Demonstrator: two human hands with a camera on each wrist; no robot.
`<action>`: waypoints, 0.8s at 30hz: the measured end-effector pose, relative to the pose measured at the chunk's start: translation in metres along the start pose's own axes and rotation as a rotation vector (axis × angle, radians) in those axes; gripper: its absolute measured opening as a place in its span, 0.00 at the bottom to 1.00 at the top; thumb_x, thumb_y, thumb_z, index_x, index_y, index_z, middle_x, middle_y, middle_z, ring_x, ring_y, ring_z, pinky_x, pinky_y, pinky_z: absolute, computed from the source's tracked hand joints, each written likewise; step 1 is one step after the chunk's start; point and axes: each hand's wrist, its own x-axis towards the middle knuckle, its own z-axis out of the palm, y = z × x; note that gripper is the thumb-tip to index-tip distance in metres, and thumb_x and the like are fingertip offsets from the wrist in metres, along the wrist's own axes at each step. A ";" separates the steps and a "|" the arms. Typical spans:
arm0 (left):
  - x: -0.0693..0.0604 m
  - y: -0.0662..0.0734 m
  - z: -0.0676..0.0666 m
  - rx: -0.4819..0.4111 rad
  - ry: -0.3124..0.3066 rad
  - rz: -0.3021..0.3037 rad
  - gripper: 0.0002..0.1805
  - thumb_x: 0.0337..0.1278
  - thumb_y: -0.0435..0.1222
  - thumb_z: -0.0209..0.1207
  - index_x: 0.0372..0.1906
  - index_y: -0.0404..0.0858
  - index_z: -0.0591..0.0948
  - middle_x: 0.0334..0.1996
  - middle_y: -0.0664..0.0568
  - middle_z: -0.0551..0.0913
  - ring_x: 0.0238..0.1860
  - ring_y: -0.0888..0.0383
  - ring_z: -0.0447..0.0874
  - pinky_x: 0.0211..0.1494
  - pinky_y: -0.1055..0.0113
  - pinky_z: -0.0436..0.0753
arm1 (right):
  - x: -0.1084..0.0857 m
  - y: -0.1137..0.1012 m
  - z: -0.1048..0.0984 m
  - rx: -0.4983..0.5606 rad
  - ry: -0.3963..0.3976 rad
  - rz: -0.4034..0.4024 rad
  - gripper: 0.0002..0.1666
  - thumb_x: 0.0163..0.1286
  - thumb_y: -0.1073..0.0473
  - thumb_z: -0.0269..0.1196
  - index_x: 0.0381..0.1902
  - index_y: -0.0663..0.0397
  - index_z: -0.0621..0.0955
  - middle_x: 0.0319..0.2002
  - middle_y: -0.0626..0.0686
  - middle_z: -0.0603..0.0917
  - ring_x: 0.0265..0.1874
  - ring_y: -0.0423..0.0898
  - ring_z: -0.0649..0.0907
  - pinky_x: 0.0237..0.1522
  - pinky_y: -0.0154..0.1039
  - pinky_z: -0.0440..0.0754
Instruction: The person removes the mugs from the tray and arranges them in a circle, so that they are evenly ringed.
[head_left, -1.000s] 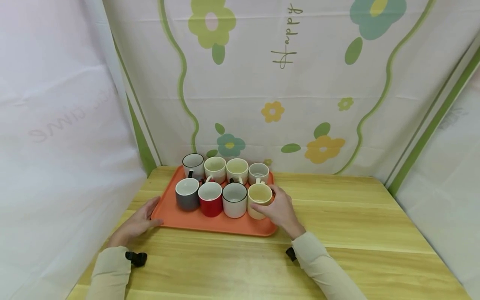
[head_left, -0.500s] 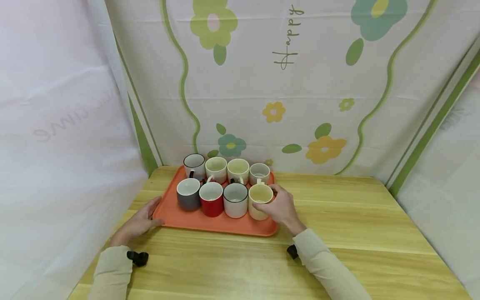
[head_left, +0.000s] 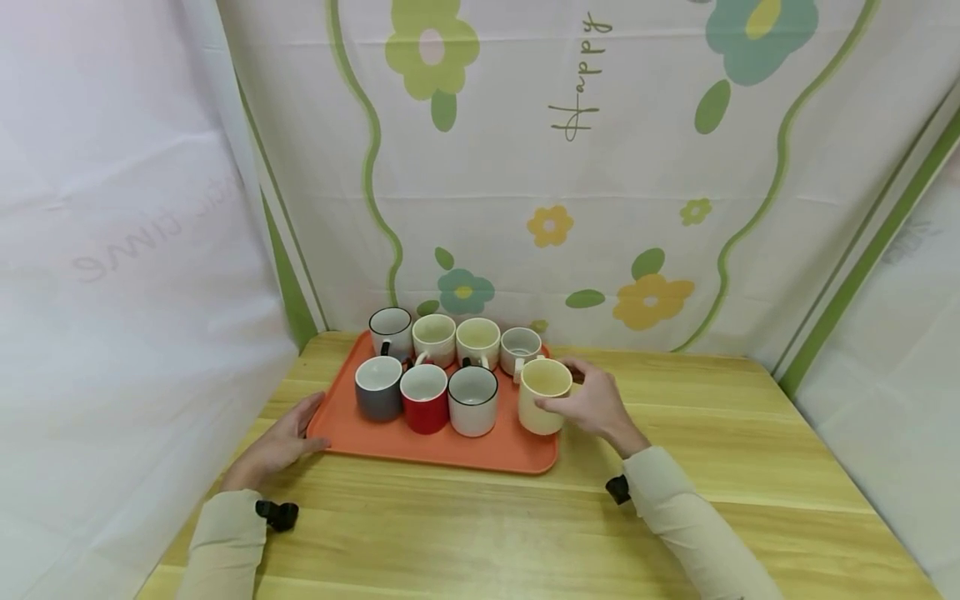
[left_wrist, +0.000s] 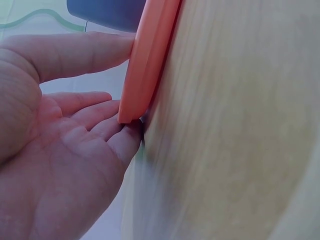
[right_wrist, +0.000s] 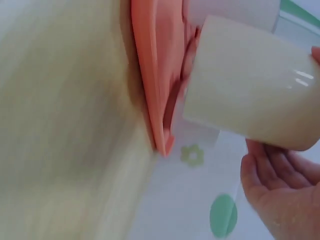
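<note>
My right hand [head_left: 596,404] grips a pale yellow mug [head_left: 534,417] by its sides, above the right end of an orange tray [head_left: 442,451]. A gap shows between this mug [right_wrist: 240,85] and the tray in the right wrist view, so it is raised. My left hand [head_left: 281,440] pinches the tray's left front corner, thumb over the rim and fingers underneath. Still on the tray's front row are a dark grey mug [head_left: 378,400], a red mug [head_left: 425,412] and a white mug with a black rim [head_left: 472,417].
Behind them stands a back row: a black-rimmed mug [head_left: 392,337], two cream mugs [head_left: 435,350] and a small pale mug [head_left: 517,358]. The wooden table [head_left: 712,433] extends right and in front. Fabric walls [head_left: 585,175] enclose the back and sides.
My right hand has lifted the pale yellow mug and moved it right, away from the black-rimmed white mug. My left hand stays at the tray's corner.
</note>
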 end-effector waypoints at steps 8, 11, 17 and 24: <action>0.000 0.000 -0.001 -0.002 -0.001 0.006 0.54 0.70 0.31 0.66 0.84 0.25 0.41 0.84 0.26 0.41 0.84 0.25 0.41 0.80 0.33 0.52 | 0.007 0.019 -0.050 -0.105 -0.052 -0.048 0.42 0.51 0.44 0.85 0.62 0.49 0.83 0.52 0.53 0.89 0.54 0.55 0.87 0.53 0.48 0.83; 0.000 -0.001 -0.001 -0.003 -0.005 0.008 0.54 0.70 0.31 0.66 0.84 0.25 0.41 0.84 0.26 0.41 0.83 0.25 0.41 0.80 0.33 0.53 | 0.009 0.031 -0.070 -0.144 -0.067 -0.048 0.42 0.53 0.42 0.84 0.64 0.49 0.83 0.54 0.54 0.88 0.55 0.56 0.86 0.54 0.48 0.83; 0.001 -0.002 0.000 -0.013 -0.003 0.016 0.53 0.70 0.30 0.66 0.84 0.25 0.42 0.84 0.25 0.41 0.83 0.24 0.41 0.80 0.33 0.52 | 0.017 0.054 -0.108 -0.173 -0.106 0.022 0.45 0.57 0.41 0.82 0.68 0.51 0.80 0.60 0.58 0.86 0.60 0.59 0.84 0.58 0.52 0.81; 0.000 -0.002 0.000 0.002 0.007 0.020 0.54 0.69 0.31 0.66 0.84 0.26 0.42 0.84 0.25 0.43 0.83 0.24 0.43 0.80 0.33 0.54 | 0.029 0.080 -0.132 -0.170 -0.098 0.066 0.44 0.60 0.39 0.80 0.68 0.52 0.79 0.62 0.60 0.84 0.61 0.61 0.84 0.60 0.56 0.82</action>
